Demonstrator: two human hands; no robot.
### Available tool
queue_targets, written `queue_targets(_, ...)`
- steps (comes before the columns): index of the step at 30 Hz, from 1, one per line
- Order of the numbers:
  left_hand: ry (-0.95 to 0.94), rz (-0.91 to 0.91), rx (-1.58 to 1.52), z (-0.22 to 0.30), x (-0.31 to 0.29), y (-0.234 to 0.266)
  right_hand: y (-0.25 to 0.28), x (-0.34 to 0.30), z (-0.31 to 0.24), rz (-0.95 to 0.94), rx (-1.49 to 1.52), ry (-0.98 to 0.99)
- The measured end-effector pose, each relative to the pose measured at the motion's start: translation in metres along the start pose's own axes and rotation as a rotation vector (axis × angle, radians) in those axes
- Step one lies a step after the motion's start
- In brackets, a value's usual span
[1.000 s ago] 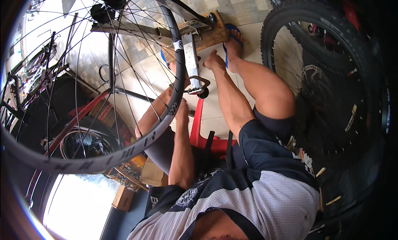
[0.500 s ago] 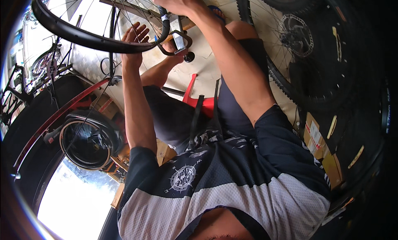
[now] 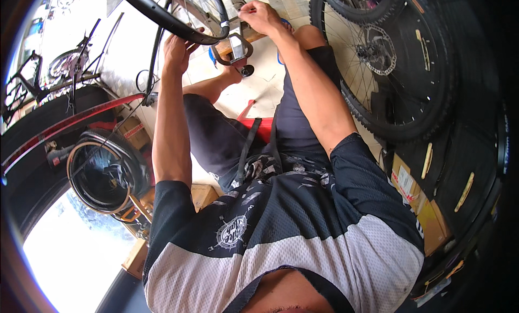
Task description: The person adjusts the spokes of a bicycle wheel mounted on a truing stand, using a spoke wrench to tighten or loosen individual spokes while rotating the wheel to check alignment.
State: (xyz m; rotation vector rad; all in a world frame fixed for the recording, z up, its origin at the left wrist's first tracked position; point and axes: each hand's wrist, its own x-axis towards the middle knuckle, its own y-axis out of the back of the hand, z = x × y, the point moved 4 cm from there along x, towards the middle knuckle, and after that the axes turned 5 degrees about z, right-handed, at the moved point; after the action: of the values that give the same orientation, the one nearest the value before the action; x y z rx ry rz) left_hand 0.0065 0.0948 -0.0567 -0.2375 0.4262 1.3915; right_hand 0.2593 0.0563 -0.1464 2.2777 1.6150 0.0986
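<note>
A bare black wheel rim (image 3: 162, 18) with thin spokes stands in front of me at the top of the view, over a metal stand bracket (image 3: 236, 47) on a wooden base. My left hand (image 3: 178, 49) reaches up and its fingers curl onto the rim's lower edge. My right hand (image 3: 260, 16) is pinched shut among the spokes (image 3: 208, 5) just past the rim; what it pinches is too small to tell apart from a spoke. I sit with both legs stretched forward under the wheel.
A tyred wheel with a disc rotor (image 3: 378, 48) leans close at my right, with cardboard boxes (image 3: 411, 178) below it. A red stool (image 3: 259, 126) is under me. Another wheel (image 3: 102, 172) and a red frame tube (image 3: 70, 124) lie left; bicycles (image 3: 54, 70) stand far left.
The rim has shifted up toward the top edge of the picture. My left hand went from spread open beside the rim to fingers on it; my right hand stays among the spokes.
</note>
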Motion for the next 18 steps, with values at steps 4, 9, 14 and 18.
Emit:
queue_targets(4,-0.067,0.004,0.051,0.024,-0.005,0.005,0.000,0.004,0.009,-0.015,-0.044,0.001)
queue_targets(9,-0.180,0.022,0.055,0.067,0.003,0.019,0.006,0.002,0.010,0.005,-0.058,0.038)
queue_targets(14,-0.291,-0.048,-0.023,0.121,0.010,0.038,0.008,-0.004,0.005,-0.014,-0.071,0.007)
queue_targets(18,-0.385,0.059,-0.140,0.120,0.006,0.042,0.007,-0.006,0.003,-0.026,-0.061,-0.014)
